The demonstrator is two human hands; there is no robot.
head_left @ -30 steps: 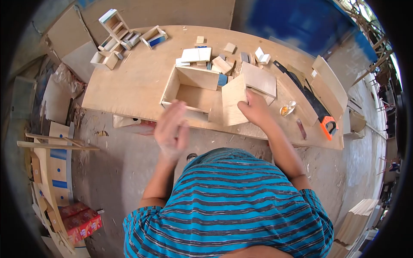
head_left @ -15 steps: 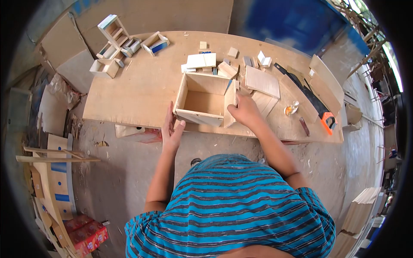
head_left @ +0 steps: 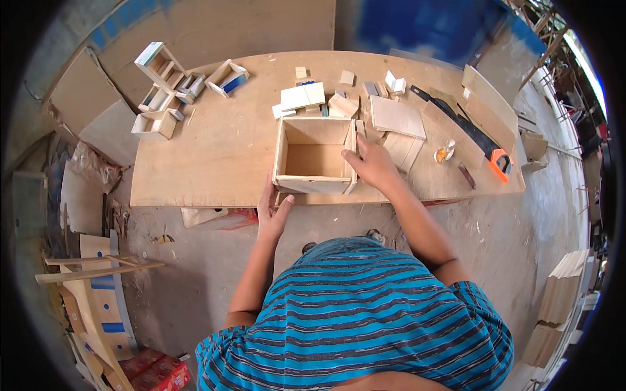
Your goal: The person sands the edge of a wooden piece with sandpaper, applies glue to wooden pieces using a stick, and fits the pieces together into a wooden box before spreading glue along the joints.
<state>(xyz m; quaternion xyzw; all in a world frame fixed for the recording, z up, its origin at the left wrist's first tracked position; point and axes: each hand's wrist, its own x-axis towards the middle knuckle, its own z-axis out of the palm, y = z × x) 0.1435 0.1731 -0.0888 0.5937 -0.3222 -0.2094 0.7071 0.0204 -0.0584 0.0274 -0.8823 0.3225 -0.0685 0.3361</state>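
An open-topped wooden box [head_left: 315, 184] stands near the front edge of the table, a panel upright against its right side. My left hand [head_left: 272, 212] is at the box's lower left corner, thumb and fingers apart, the fingertips partly hidden beside the box. With thumb on the top edge and fingers on the outer face, my right hand [head_left: 373, 163] grips the right side panel. Flat boards [head_left: 396, 117] lie just right of the box. Behind it are a pale board [head_left: 302, 96] and several small wood blocks.
Small wooden boxes [head_left: 154, 124] are grouped at the table's back left. A handsaw with an orange handle [head_left: 501, 164], a small container [head_left: 445, 152] and a dark strip [head_left: 467, 175] lie on the right of the table [head_left: 208, 169]. Long boards [head_left: 493, 124] stand at the right edge.
The loose panel has moved left from my right hand's earlier place and now stands against the box's right side. My left hand has come in from the air to the box's left corner.
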